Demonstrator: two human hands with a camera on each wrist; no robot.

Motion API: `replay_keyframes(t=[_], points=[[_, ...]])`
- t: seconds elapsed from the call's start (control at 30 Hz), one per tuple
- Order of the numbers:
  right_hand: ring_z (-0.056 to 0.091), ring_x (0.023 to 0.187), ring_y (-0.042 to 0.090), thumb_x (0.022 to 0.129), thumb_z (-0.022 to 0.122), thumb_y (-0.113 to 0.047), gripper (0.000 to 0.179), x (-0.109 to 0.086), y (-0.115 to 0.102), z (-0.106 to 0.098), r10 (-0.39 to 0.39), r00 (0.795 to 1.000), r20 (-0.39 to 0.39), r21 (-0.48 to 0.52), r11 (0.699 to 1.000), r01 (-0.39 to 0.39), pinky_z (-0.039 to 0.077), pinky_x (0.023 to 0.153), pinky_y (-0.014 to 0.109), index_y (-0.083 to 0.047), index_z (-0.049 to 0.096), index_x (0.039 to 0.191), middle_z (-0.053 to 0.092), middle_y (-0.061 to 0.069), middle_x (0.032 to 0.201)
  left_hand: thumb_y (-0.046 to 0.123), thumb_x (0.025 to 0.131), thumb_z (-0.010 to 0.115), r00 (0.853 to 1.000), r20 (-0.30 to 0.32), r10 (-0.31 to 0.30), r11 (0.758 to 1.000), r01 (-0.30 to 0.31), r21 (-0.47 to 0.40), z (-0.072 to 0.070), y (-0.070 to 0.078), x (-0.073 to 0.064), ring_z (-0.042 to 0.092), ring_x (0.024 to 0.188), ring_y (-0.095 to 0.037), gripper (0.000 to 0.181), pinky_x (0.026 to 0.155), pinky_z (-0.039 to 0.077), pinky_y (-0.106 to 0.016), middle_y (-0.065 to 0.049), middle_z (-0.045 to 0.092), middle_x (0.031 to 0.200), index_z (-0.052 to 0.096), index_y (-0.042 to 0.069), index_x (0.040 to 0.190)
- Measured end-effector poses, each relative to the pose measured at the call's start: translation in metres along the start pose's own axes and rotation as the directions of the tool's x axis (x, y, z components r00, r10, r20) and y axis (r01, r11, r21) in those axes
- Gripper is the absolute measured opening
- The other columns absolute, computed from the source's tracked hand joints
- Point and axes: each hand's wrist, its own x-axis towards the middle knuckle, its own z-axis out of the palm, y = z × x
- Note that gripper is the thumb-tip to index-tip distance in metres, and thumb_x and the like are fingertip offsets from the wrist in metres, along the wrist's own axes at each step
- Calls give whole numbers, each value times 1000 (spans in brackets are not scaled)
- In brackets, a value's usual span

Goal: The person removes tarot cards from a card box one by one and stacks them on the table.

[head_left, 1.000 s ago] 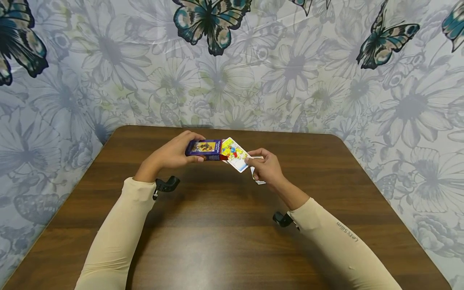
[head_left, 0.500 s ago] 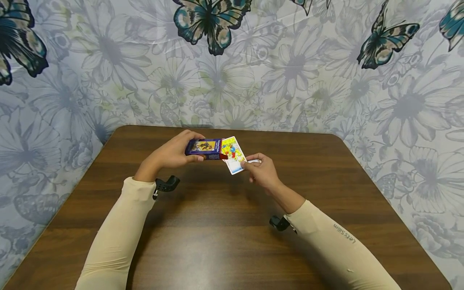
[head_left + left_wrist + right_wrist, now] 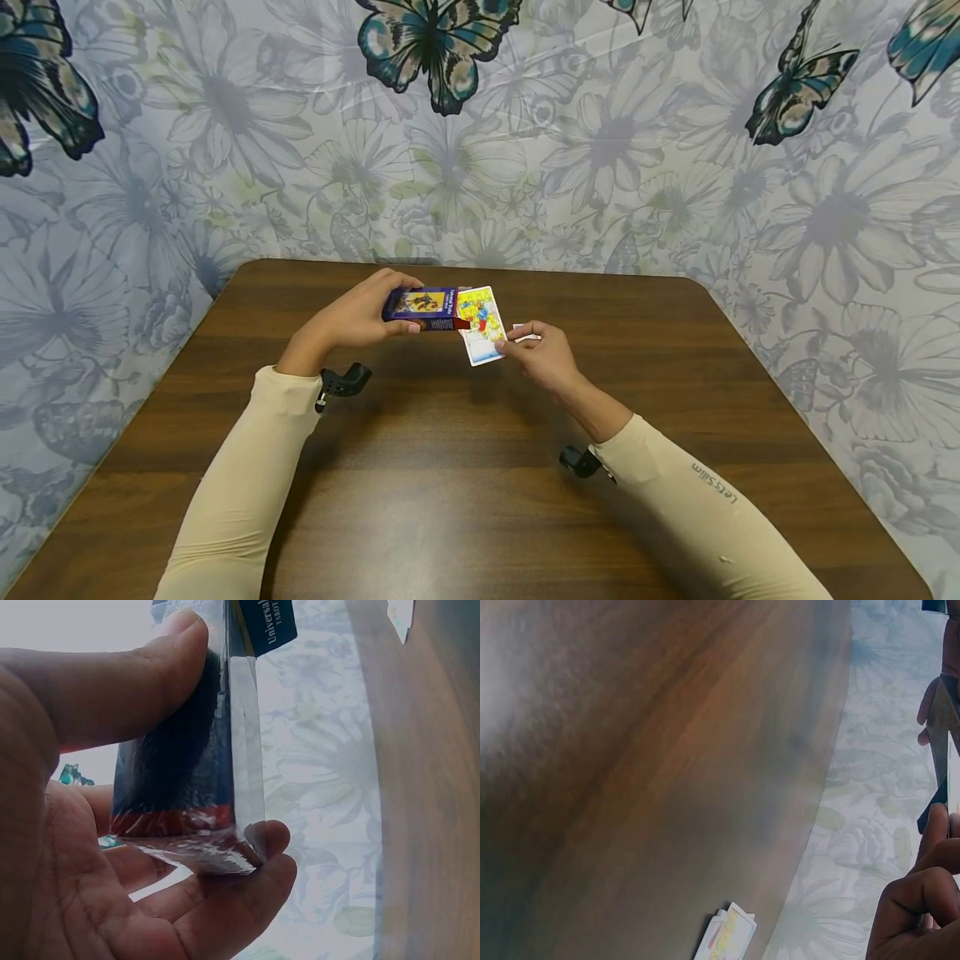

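Observation:
My left hand (image 3: 360,310) grips a dark blue tarot card box (image 3: 424,308), thumb on the near side and fingers round the far side. The box is held over the table, its end facing right with a red inner edge showing. From that end sticks a yellow picture card (image 3: 482,321) with a white and blue lower part, tilted slightly against the box. My right hand (image 3: 543,354) pinches the card's lower right corner between thumb and fingers. In the left wrist view, a flap (image 3: 271,626) of the box bears the printed word TAROT.
A small pile of cards (image 3: 727,934) lies on the brown wooden table (image 3: 450,467), mostly hidden behind my right hand in the head view. Behind the table's far edge hangs a floral backdrop (image 3: 480,192) with butterflies. Each wrist wears a black strap (image 3: 345,382).
My right hand has shifted slightly left, and the yellow card has turned more upright beside the box's end. The left hand and the box have hardly moved.

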Motion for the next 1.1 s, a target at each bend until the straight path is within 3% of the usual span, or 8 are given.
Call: replay_keyframes(t=[0.23,0.47,0.67,0.8,1.1], points=[[39,50,7,88,74,-16,28,-2,4,-4,49,999,-11,62,997,-48,34,48,22,1,63,106,65,-5,69,33,86,77,1000,4,-6,1000,6,-3,1,1,0,46,118,-26,65,102,40,-50,-12,47,137,48,11,140],[41,50,6,91,71,-18,30,5,19,-31,105,991,-87,91,991,-97,36,51,21,0,63,113,70,0,80,34,85,77,1000,3,-3,1000,3,7,1,0,1,47,118,-27,65,102,40,-50,-12,47,136,48,11,139],[56,67,11,92,70,-21,31,19,40,-48,161,972,-171,-8,986,-165,42,55,21,0,65,114,70,4,90,34,85,77,1000,11,-8,1000,8,10,2,-1,2,47,118,-26,65,102,41,-49,-11,47,136,48,11,139],[53,59,10,91,70,-20,28,26,51,-52,184,963,-196,-99,973,-207,41,50,22,0,66,111,70,9,92,33,85,78,1000,9,-2,1000,2,14,5,-1,1,47,118,-26,65,102,40,-49,-11,48,135,49,11,139],[44,45,7,87,56,-13,26,41,63,-54,180,968,-175,-356,905,-233,34,41,22,0,71,105,57,-3,61,33,85,78,1000,-8,8,999,-8,32,10,5,-2,46,120,-26,65,103,39,-50,-13,48,135,49,9,138]])
